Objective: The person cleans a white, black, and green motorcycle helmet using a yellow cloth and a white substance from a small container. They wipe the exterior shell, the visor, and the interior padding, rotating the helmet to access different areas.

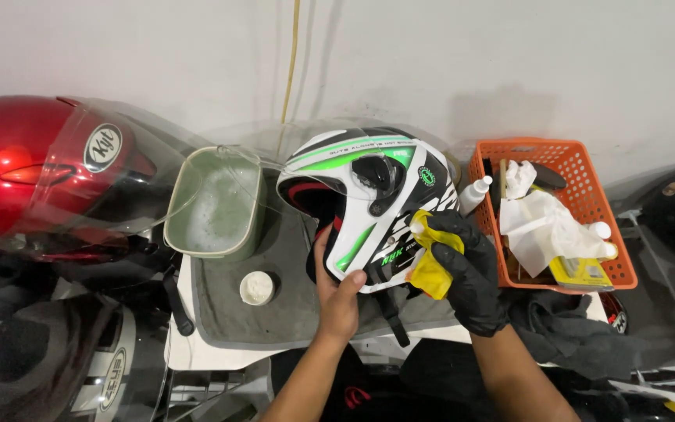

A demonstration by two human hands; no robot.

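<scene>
At centre frame, on the grey mat (236, 312), steadying the white-and-green helmet (369, 203) with bare left hand (337, 293) clasped under its rim, gloved right hand (466, 273) pinching the yellow cloth (430, 270) against the shell — best wiped with light, even strokes.

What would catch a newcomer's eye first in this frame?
Dead centre, a white, green and black helmet stands on a grey mat; the bare left hand steadies its lower edge while the black-gloved right hand presses a yellow cloth to its side. A glossy red helmet fills the left edge, and an orange basket of bottles and rags sits at right.
</scene>
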